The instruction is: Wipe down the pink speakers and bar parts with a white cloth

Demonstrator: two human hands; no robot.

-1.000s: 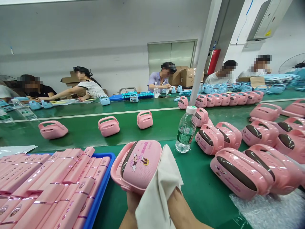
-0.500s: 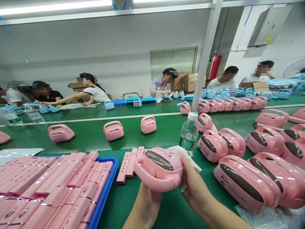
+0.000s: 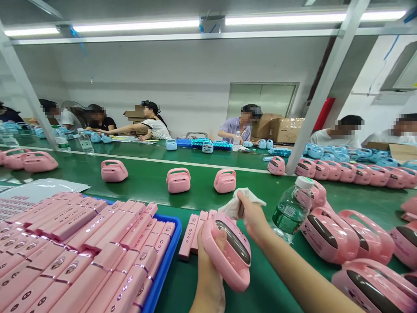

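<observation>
My left hand [image 3: 208, 271] is wrapped around a pink portable speaker [image 3: 239, 265] with a carry handle and a dark oval front panel. The speaker is tilted, its handle toward me, and the thumb lies inside the handle. Just beyond its far end, my right hand [image 3: 256, 215] pinches a crumpled white cloth [image 3: 233, 205]. The cloth hangs close to the speaker's upper end; whether they touch I cannot tell. Long pink button bars [image 3: 188, 237] lie on the green table behind my left hand.
A blue tray [image 3: 169, 243] stacked with pink bars stands at left. A water bottle [image 3: 291, 213] is right of my right hand, near several pink speakers [image 3: 329, 234]. More speakers [image 3: 178, 180] stand in a row beyond. Co-workers [image 3: 243, 124] sit across the table.
My right hand has come off the speaker and moved up and away with the cloth. The speaker has turned more upright in my left hand. The view has shifted left.
</observation>
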